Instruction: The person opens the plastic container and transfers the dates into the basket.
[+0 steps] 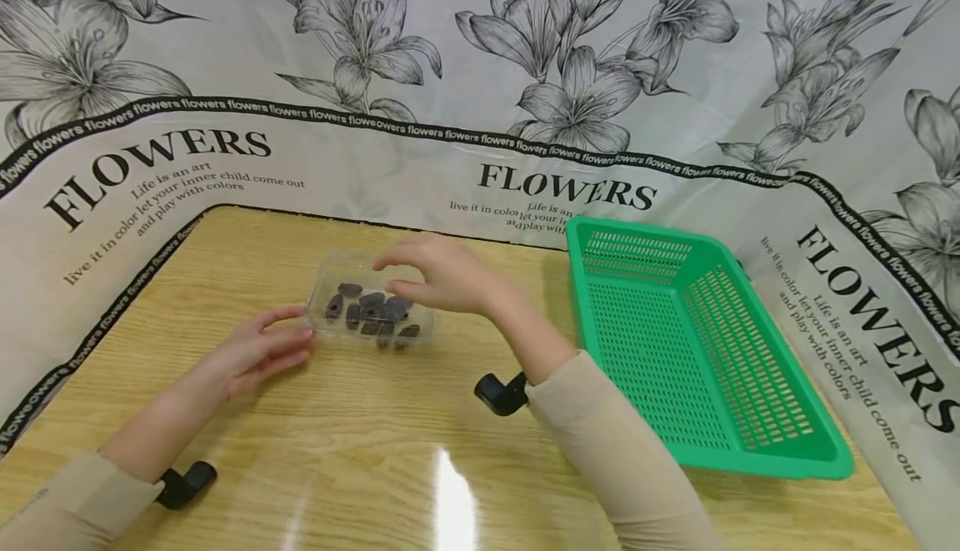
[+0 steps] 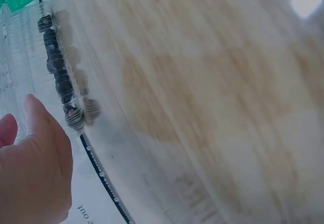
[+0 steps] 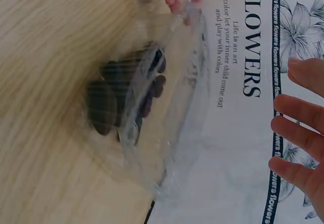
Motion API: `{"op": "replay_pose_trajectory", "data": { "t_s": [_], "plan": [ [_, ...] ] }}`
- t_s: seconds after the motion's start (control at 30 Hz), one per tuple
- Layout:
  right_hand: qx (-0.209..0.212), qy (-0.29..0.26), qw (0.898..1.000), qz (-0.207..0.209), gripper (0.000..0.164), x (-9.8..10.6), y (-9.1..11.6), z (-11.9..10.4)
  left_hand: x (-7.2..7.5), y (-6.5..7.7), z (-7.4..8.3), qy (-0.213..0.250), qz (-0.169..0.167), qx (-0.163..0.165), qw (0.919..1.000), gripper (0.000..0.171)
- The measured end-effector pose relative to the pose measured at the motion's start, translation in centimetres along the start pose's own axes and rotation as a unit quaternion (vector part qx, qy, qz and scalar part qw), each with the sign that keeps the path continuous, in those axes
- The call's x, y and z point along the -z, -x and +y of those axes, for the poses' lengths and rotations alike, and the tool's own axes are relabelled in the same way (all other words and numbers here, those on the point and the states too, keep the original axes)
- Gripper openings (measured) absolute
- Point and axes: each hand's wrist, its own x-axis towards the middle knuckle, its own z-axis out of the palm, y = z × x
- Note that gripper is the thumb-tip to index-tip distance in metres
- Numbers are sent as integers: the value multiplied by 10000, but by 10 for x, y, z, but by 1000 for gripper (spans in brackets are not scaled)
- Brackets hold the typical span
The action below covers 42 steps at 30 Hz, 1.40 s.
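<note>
Plastic box (image 1: 337,272), transparent, is located on the wooden tabletop (image 1: 360,451), containing dark pieces (image 1: 372,309). Left hand (image 1: 251,355): fingertips contact the box's left end; whether they pinch its wall cannot be determined. Right hand (image 1: 446,274): empty, fingers apart, raised near the box. Green perforated basket (image 1: 652,359): positioned to the right, well apart from the box.
</note>
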Motion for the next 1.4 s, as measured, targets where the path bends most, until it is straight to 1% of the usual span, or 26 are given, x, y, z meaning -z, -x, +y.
{"op": "replay_pose_trajectory", "data": {
  "t_s": [0.1, 0.23, 0.27, 0.37, 0.47, 0.57, 0.63, 0.77, 0.9, 1.03, 1.2, 1.3, 1.4],
  "plan": [
    [-9, -19, 9999, -153, 28, -19, -13, -4, 0, -1, 1, -106, -60, 41, 9999, 64],
    [206, 87, 9996, -155, 23, -42, -28, -8, 4, -1, 1, -239, -202, 84, 9995, 65],
    [273, 217, 9993, -120, 23, -49, -32, -10, 6, -1, 1, -270, -242, 95, 9993, 66],
    [560, 478, 9972, 162, 21, -68, -40, -16, 12, 0, 0, -388, -344, 103, 9986, 68],
    [771, 866, 9915, 588, 17, -84, -45, -22, 14, 0, 1, -403, -381, 129, 9984, 69],
    [891, 1098, 9859, 891, 16, -95, -48, -25, 13, -1, 4, -393, -382, 181, 9983, 68],
    [920, 1298, 9826, 961, 18, -102, -50, -26, 13, -2, 5, -421, -411, 217, 9980, 68],
    [810, 1547, 9813, 807, 19, -113, -53, -29, 14, -3, 5, -447, -510, 221, 9975, 66],
    [546, 1595, 9839, 591, 20, -119, -54, -34, 15, -4, 4, -482, -496, 192, 9974, 63],
    [385, 1748, 9818, 637, 22, -121, -54, -37, 17, -5, 4, -657, -447, 141, 9967, 61],
    [323, 1946, 9775, 746, 23, -124, -53, -40, 19, -6, 4, -777, -466, 150, 9958, 56],
    [264, 2012, 9757, 828, 22, -125, -52, -38, 17, -7, 4, -878, -446, 157, 9950, 58],
    [157, 2094, 9734, 917, 20, -127, -50, -35, 13, -10, 3, -1016, -452, 166, 9937, 56]
  ]
}}
